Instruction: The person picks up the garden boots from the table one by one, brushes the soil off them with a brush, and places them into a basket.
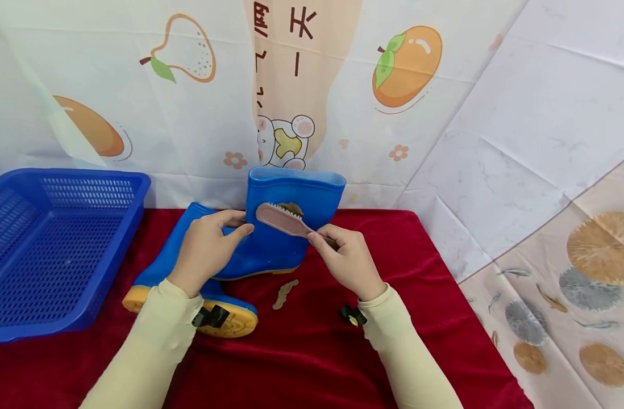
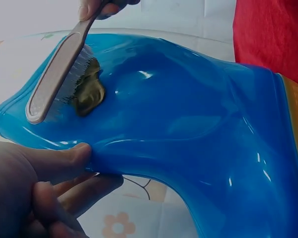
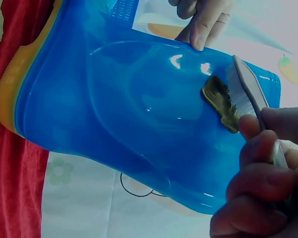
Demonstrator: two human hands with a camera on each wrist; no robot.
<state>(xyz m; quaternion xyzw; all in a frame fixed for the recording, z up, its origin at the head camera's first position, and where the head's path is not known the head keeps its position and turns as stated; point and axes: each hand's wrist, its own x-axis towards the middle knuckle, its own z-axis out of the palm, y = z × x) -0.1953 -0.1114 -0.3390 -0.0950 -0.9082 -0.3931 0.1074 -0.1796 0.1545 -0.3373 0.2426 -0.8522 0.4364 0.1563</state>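
A blue rubber boot (image 1: 278, 250) with a yellow sole stands upright on the red cloth. My left hand (image 1: 207, 244) pinches the front edge of its shaft, thumb on the near face and fingers behind, as the left wrist view shows. By its handle my right hand (image 1: 350, 261) grips a pinkish-brown brush (image 1: 281, 220). The white bristles meet a shiny brown, mud-like patch (image 2: 91, 94) on the upper shaft. In the right wrist view the brush (image 3: 251, 84) is tilted against the patch's edge.
Another blue boot (image 1: 169, 250) lies at the left, partly behind my left arm. A blue plastic basket (image 1: 115, 250) stands farther left. On the red cloth (image 1: 312, 346) lies a ragged brown piece (image 1: 285, 294). A printed curtain (image 1: 342, 85) hangs close behind.
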